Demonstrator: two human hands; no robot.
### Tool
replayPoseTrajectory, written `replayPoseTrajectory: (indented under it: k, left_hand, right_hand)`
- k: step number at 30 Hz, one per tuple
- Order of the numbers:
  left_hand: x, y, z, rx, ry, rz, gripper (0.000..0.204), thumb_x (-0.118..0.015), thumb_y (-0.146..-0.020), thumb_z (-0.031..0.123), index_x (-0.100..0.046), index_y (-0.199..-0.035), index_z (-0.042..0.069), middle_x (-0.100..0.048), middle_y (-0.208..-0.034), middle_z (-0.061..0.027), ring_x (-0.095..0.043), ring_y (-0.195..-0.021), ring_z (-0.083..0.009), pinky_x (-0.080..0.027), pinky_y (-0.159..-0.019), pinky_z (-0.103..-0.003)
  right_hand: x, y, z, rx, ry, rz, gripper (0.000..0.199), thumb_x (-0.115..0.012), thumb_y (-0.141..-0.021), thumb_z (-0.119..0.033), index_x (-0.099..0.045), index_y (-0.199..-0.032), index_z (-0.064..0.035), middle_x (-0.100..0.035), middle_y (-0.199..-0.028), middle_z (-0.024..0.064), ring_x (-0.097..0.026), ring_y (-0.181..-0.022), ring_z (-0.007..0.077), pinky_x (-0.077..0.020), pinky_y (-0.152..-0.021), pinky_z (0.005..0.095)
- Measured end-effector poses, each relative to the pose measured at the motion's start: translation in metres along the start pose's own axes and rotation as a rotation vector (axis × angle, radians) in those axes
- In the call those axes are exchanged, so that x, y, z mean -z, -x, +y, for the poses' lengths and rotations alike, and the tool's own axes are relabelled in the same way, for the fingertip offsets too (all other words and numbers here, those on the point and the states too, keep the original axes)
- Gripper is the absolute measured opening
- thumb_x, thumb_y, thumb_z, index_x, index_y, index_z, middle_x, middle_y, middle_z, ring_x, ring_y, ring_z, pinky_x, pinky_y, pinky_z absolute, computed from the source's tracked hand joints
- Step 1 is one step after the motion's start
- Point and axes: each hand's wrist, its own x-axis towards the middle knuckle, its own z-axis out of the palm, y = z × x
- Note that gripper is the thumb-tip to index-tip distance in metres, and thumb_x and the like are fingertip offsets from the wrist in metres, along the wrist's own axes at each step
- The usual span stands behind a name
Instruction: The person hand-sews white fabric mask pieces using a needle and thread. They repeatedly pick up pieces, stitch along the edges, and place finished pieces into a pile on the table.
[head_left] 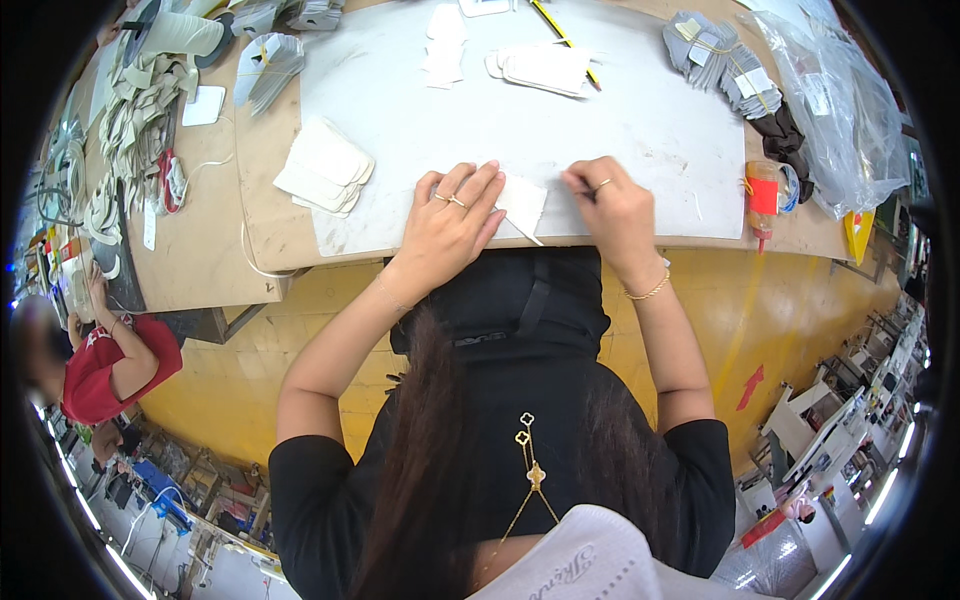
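Note:
My left hand point(455, 215) lies with fingers stretched out, pressing on a small white cut piece point(524, 203) near the front edge of the table. A narrow pale strip or thread sticks out from the piece's lower corner. Just right of it, my right hand point(618, 212) is closed, thumb and fingers pinched together; anything between them is too small or hidden to make out. To the left of my left hand rests a stack of white cut pieces point(325, 168). A second stack of white pieces point(543, 70) sits farther back, beside a yellow-and-black pencil point(566, 43).
Banded bundles of grey pieces point(268, 75) stand far left, with more grey bundles point(722, 65) far right. A bottle with a red label point(763, 197) and a clear plastic bag point(835, 100) are at right. Red-handled scissors point(172, 183) lie left, near a person in red point(120, 370).

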Motion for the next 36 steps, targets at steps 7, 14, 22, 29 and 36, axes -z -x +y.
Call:
replayPoseTrajectory:
  k: [7, 14, 22, 29, 36]
  left_hand:
    - [0.0, -0.001, 0.0, 0.013, 0.022, 0.025, 0.036, -0.074, -0.089, 0.022, -0.066, -0.12, 0.007, -0.062, -0.135, -0.0079, -0.056, -0.122, -0.0257, -0.041, -0.099, -0.044]
    - [0.0, -0.001, 0.0, 0.026, 0.04, 0.026, 0.035, -0.074, -0.088, 0.022, -0.064, -0.119, 0.008, -0.063, -0.134, -0.0075, -0.055, -0.123, -0.0257, -0.04, -0.099, -0.044]
    - [-0.003, 0.001, 0.0, 0.032, 0.031, 0.004, 0.041, -0.075, -0.088, 0.022, -0.063, -0.125, 0.009, -0.062, -0.137, -0.0072, -0.055, -0.124, -0.0254, -0.039, -0.101, -0.045]
    - [-0.004, 0.001, 0.001, 0.001, -0.056, -0.031, 0.052, -0.073, -0.089, 0.025, -0.061, -0.139, 0.013, -0.059, -0.137, -0.0065, -0.052, -0.123, -0.0256, -0.039, -0.101, -0.046]
    - [-0.003, 0.0, 0.002, -0.001, -0.116, -0.084, 0.053, -0.073, -0.089, 0.025, -0.061, -0.139, 0.014, -0.058, -0.139, -0.0061, -0.05, -0.125, -0.0257, -0.038, -0.101, -0.048]
  right_hand:
    - [-0.017, -0.007, -0.011, 0.308, 0.051, -0.133, 0.018, -0.071, -0.078, -0.006, -0.067, -0.096, -0.0085, -0.065, -0.088, 0.0025, -0.067, -0.065, 0.017, -0.0511, -0.055, 0.0302]
    - [-0.014, -0.004, -0.005, 0.385, 0.117, -0.19, 0.02, -0.072, -0.078, -0.005, -0.068, -0.097, -0.0084, -0.068, -0.091, 0.0014, -0.067, -0.066, 0.0154, -0.0502, -0.055, 0.0292]
    - [-0.011, -0.006, -0.002, 0.456, 0.132, -0.178, 0.02, -0.069, -0.08, -0.009, -0.067, -0.1, -0.0097, -0.068, -0.094, 0.0019, -0.065, -0.065, 0.0147, -0.0501, -0.056, 0.03]
    - [-0.011, -0.006, -0.001, 0.455, 0.152, -0.184, 0.021, -0.067, -0.079, -0.012, -0.066, -0.1, -0.0091, -0.064, -0.091, 0.0016, -0.064, -0.065, 0.0147, -0.0512, -0.057, 0.0296]
    - [0.008, 0.007, 0.006, 0.205, -0.087, -0.181, 0.01, -0.074, -0.084, -0.008, -0.068, -0.092, -0.0099, -0.066, -0.087, 0.003, -0.068, -0.068, 0.0196, -0.0527, -0.057, 0.0309]
